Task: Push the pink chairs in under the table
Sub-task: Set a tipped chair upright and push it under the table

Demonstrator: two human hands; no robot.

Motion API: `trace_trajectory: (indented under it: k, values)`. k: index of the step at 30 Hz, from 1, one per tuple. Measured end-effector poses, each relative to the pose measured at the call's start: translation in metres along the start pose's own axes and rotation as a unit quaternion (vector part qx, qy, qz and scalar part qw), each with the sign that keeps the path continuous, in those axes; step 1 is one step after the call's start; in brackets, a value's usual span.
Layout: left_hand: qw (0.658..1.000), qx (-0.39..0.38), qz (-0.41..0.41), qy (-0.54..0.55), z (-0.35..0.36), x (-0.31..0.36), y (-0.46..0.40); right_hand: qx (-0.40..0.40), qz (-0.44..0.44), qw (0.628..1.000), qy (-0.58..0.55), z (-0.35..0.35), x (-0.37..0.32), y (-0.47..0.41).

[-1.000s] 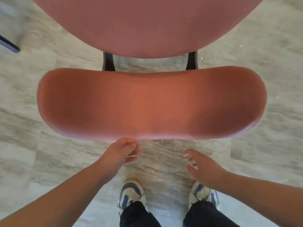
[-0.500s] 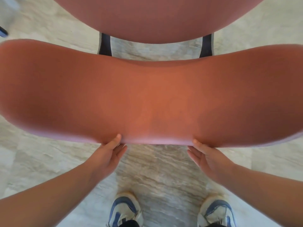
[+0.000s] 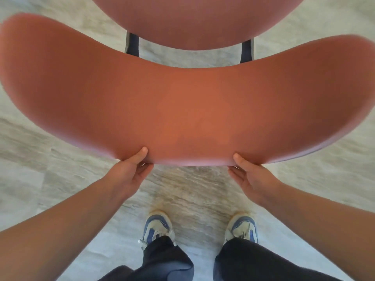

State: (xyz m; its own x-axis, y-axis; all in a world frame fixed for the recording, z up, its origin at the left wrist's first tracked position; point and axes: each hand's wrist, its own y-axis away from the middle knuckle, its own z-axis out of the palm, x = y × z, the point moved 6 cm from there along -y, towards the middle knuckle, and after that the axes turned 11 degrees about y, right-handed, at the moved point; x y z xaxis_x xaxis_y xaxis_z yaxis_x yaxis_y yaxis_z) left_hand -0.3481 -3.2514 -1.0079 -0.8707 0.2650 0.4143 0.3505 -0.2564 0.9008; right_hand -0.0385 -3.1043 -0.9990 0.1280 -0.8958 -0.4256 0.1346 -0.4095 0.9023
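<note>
A pink chair fills the upper view: its curved backrest [image 3: 182,106] spans almost the full width, and its rounded seat [image 3: 194,19] lies beyond, joined by two dark struts [image 3: 133,44]. My left hand [image 3: 132,169] grips the backrest's near edge left of centre, thumb on top and fingers underneath. My right hand [image 3: 249,173] grips the same edge right of centre in the same way. No table is in view.
Grey marbled floor [image 3: 188,191] lies all around the chair. My two feet in blue and cream trainers [image 3: 157,228] stand just behind the backrest, with dark trouser legs at the bottom edge.
Both hands went from hovering behind the backrest to gripping its near edge. The chair now looks larger and closer, and my feet have stepped forward.
</note>
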Motion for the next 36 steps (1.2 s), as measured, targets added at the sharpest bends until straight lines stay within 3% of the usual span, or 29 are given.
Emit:
trace_trajectory:
  k: [6,12,16,26,31,36]
  values:
    - [0.998,-0.016,-0.01,-0.056,0.045,0.085,0.095,0.044,-0.028,0.999,-0.003,0.025,-0.09,0.09]
    - [0.992,-0.03,-0.018,-0.12,0.112,0.188,0.173,0.102,-0.04,0.991,-0.079,0.07,-0.199,0.177]
    - [0.993,-0.019,0.0,-0.117,0.156,0.241,0.206,0.118,-0.031,0.992,-0.045,0.094,-0.27,0.213]
    - [0.994,-0.005,0.074,-0.075,0.254,0.361,0.257,0.162,-0.046,0.985,0.02,0.117,-0.42,0.249]
    - [0.991,-0.038,0.087,-0.093,0.315,0.432,0.277,0.133,-0.05,0.989,0.039,0.139,-0.509,0.253]
    - [0.99,-0.023,0.108,-0.086,0.367,0.48,0.273,0.129,-0.054,0.99,0.029,0.159,-0.581,0.248]
